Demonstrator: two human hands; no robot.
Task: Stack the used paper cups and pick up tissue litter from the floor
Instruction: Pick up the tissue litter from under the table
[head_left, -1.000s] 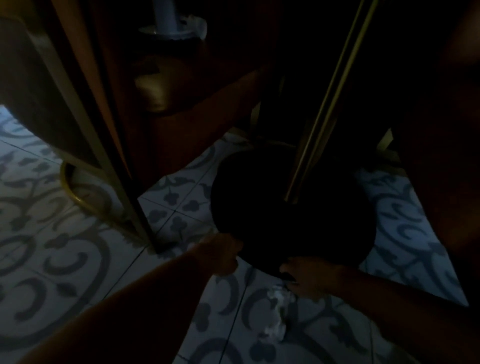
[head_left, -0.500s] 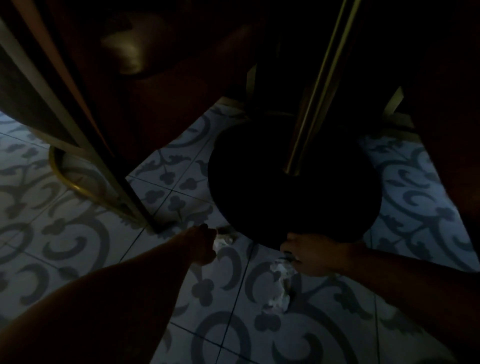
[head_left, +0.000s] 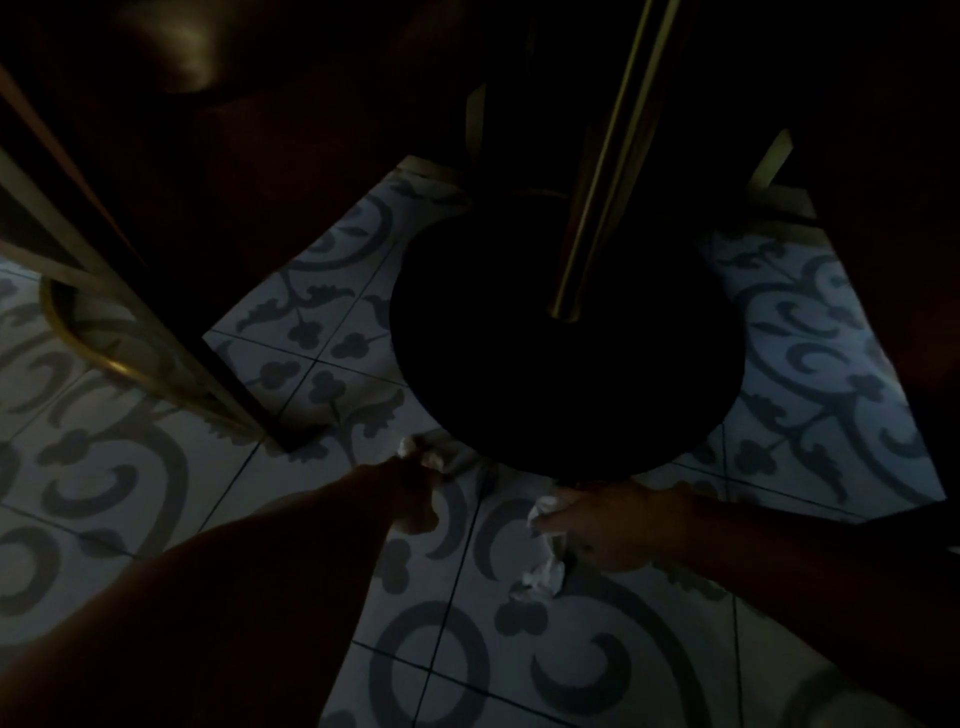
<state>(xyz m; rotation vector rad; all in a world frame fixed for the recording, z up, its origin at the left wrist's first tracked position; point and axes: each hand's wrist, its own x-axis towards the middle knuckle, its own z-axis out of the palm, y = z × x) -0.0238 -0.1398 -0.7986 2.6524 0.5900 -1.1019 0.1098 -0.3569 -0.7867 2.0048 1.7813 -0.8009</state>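
Note:
The scene is very dark. My left hand (head_left: 410, 493) is down at the patterned floor with a small crumpled white tissue (head_left: 423, 453) showing at its fingertips, close to the rim of the round black table base. My right hand (head_left: 613, 525) is closed around a longer twisted white tissue (head_left: 545, 566) that trails from the fingers down onto the tile. No paper cups are in view.
A round black table base (head_left: 566, 343) with a brass pole (head_left: 597, 176) stands just beyond both hands. A chair with brass legs (head_left: 135, 332) and a curved foot rail is at the left. Dark furniture fills the top and right edge. Grey-patterned tiles (head_left: 467, 649) lie below.
The view has shifted down and closer to the floor. My left hand has come back from the base rim with a small tissue at its fingers; my right hand has closed on the longer tissue.

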